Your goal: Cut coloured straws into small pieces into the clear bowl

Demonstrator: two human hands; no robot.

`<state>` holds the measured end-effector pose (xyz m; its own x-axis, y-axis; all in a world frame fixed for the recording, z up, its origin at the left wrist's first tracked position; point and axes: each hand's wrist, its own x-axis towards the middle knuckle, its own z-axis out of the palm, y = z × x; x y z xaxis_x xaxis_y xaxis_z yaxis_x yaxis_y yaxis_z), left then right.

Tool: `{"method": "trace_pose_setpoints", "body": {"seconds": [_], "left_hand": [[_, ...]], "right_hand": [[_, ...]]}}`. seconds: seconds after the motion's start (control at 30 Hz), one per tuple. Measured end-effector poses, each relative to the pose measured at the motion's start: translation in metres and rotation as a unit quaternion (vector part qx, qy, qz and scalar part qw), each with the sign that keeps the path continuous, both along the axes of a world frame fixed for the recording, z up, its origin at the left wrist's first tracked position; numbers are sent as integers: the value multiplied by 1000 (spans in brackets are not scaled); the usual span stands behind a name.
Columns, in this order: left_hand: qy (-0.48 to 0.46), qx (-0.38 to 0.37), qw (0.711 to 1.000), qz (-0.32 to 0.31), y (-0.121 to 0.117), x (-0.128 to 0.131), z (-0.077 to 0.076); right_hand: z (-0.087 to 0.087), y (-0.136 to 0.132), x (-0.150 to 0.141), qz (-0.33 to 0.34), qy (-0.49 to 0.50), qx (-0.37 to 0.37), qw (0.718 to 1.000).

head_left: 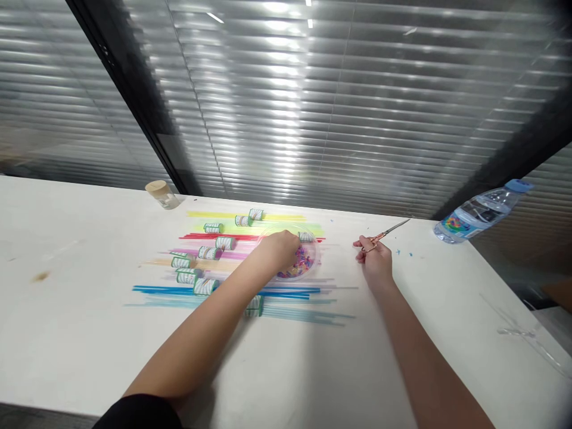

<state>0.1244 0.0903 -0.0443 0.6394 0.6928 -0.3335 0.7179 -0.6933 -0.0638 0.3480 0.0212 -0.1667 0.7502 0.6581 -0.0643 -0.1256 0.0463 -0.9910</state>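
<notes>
My left hand (280, 249) reaches into a clear round dish (313, 262) of small coloured bits, its fingers curled down; whether it holds anything is hidden. My right hand (374, 257) rests on the white table (89, 310), closed on a pair of rose-gold scissors (388, 232) whose blades point away to the right. Bundles of thin coloured sticks (232, 291), yellow, green, red, pink and blue, lie in rows left of the dish. Several small striped rolls (205, 286) sit among them.
A small jar with a tan lid (162, 193) stands at the back left. A water bottle with a blue cap (482, 213) lies at the back right edge. Tiny blue scraps (404, 254) dot the table beside the scissors. Window blinds (357, 107) rise behind.
</notes>
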Motion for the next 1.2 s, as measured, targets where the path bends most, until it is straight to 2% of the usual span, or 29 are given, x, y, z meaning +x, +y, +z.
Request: {"method": "trace_pose_setpoints", "body": {"seconds": [0.1, 0.27, 0.4, 0.7, 1.2], "left_hand": [[-49, 6, 999, -13, 2, -11, 14], [-149, -51, 987, -13, 10, -29, 27], [-200, -73, 977, -17, 16, -34, 24], [-242, -82, 967, -6, 18, -31, 23], [-265, -72, 961, -30, 19, -29, 21]], "right_hand": [[0, 1, 0, 1, 3, 2, 1000], [-1, 1, 0, 1, 1, 4, 1000], [0, 0, 0, 1, -3, -5, 1000], [-2, 0, 1, -1, -7, -5, 1000], [-4, 1, 2, 1, -4, 4, 1000]]}}
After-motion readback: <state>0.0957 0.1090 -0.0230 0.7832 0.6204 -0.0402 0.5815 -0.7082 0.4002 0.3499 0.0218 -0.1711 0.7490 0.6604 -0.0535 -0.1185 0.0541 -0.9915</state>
